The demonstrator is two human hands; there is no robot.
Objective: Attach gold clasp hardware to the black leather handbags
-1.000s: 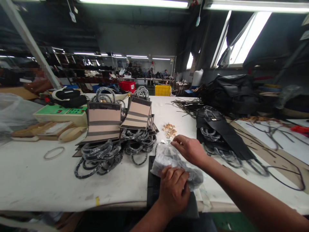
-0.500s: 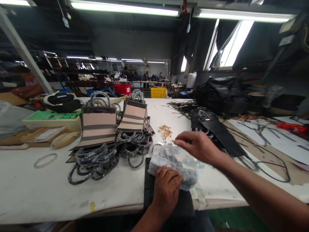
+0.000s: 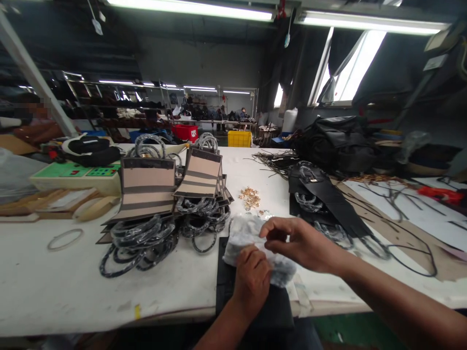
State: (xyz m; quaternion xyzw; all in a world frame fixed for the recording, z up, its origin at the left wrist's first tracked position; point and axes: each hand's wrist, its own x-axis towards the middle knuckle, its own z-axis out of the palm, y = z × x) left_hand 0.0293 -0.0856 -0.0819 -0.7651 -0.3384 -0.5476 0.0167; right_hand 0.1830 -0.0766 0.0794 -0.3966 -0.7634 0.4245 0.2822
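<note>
The right hand (image 3: 292, 240) has been drawing back from beside the gold fittings (image 3: 250, 198) and is now hovering over the plastic bag (image 3: 237, 243), seemingly bringing the work back there; its fingers are curling loosely towards the thumb, whether around something small I cannot tell. Beneath it, the left hand (image 3: 251, 274) is closing over the bag, which is lying on a black panel (image 3: 224, 282) and wrapping something greyish, indistinct.

The left hand (image 3: 252, 276) rests on a plastic-wrapped bundle (image 3: 238, 234) atop black material (image 3: 225, 292), the right hand (image 3: 297, 240) curled over it; small gold pieces (image 3: 250, 198) lie beyond on the white bench (image 3: 178, 291)
</note>
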